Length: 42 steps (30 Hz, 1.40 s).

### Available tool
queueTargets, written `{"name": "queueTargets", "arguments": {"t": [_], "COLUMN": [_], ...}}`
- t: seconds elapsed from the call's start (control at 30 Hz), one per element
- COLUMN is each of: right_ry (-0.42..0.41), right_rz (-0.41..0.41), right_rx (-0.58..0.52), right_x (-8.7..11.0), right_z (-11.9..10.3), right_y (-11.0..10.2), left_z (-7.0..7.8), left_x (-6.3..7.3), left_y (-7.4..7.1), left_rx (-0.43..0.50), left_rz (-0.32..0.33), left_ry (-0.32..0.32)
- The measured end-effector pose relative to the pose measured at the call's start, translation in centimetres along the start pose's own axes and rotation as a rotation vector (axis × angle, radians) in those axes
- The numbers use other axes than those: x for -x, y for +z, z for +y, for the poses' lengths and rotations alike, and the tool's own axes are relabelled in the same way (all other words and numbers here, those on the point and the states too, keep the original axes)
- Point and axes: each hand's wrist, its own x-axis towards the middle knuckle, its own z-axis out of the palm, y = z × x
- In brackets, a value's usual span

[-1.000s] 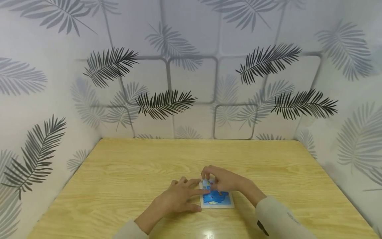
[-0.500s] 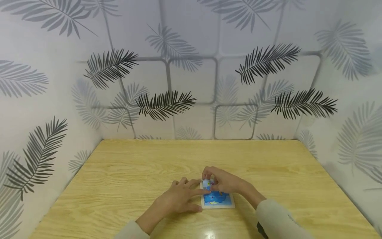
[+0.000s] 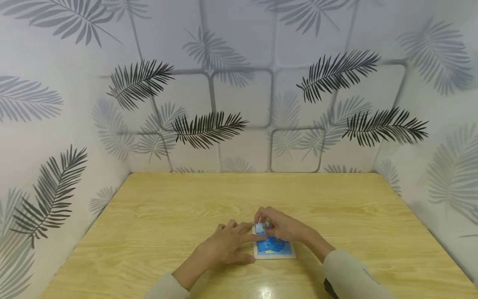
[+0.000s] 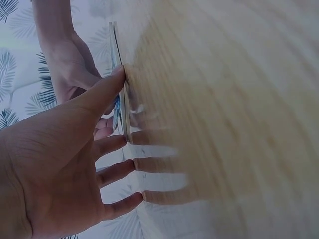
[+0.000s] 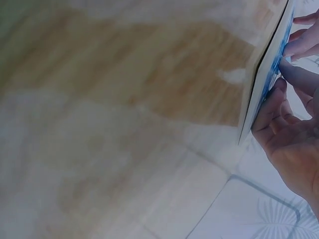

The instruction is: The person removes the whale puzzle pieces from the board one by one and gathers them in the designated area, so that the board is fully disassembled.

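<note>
A square picture board (image 3: 276,250), white-bordered with a blue printed scene, lies flat on the table (image 3: 179,207), near the person's side and between the two hands. From the head view I can see its face; the left wrist view turns it nearly edge-on, a thin pale strip just above the wood, and the right wrist view shows that slim edge with the blue surface beyond.

The left hand (image 3: 228,245) sits at the board's left side, fingers spread and fairly straight. Its thumb touches the near left corner and its index finger reaches over the picture, while the left wrist view shows other fingertips down on the tabletop. The right hand (image 3: 285,226) comes over the far side, fingers and thumb bent about the far left part of the picture; whether they pinch anything there, I can't tell.

Pale sleeves (image 3: 349,272) cover both forearms. The table is yellowish wood grain, with a bright glare (image 3: 265,292) at the near edge. Behind it stands a pale wall (image 3: 242,99) patterned with grey and black fronds and rounded outlines.
</note>
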Motion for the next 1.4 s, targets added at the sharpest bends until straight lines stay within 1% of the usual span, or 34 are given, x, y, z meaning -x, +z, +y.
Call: {"name": "queueTargets", "arguments": {"t": [0.13, 0.23, 0.5, 0.53, 0.7, 0.77, 0.83, 0.93, 1.03, 1.23, 1.3, 1.4], "right_ry": [0.002, 0.005, 0.029, 0.031, 0.057, 0.060, 0.042, 0.038, 0.031, 0.083, 0.104, 0.111], "right_rz": [0.007, 0.007, 0.041, 0.043, 0.051, 0.068, 0.099, 0.147, 0.183, 0.201, 0.207, 0.211], "right_rx": [0.008, 0.013, 0.101, 0.096, -0.012, -0.034, -0.016, 0.019, 0.041, 0.001, -0.014, -0.003], "right_x": [0.0, 0.0, -0.3, -0.3, 0.0, 0.4, 1.0, 1.9, 3.1, 5.6, 6.3, 7.2], "right_z": [0.1, 0.2, 0.0, 0.1, 0.6, 1.0, 1.3, 2.0, 2.7, 4.2, 4.5, 5.1], "right_y": [0.0, 0.0, -0.3, -0.3, -0.7, -1.0, -1.5, -2.4, -3.5, -5.2, -5.6, -5.9], "left_z": [0.1, 0.2, 0.0, 0.0, 0.0, 0.1, 0.2, 0.3, 0.4, 0.3, 0.3, 0.4], "left_x": [-0.1, -0.1, -0.3, -0.4, -0.4, -0.4, -0.3, -0.3, -0.3, -0.6, -0.7, -0.8], "left_y": [-0.2, -0.2, -0.2, -0.2, -0.4, -0.5, -0.5, -0.5, -0.5, -0.6, -0.6, -0.5], "left_rx": [0.020, 0.016, 0.012, 0.011, 0.036, 0.050, 0.063, 0.082, 0.121, 0.161, 0.155, 0.151], "left_rz": [-0.021, -0.026, -0.030, -0.033, -0.041, -0.047, -0.053, -0.060, -0.060, -0.080, -0.077, -0.062], "left_ry": [-0.017, -0.024, -0.030, -0.031, -0.033, -0.036, -0.044, -0.064, -0.082, -0.108, -0.106, -0.105]}}
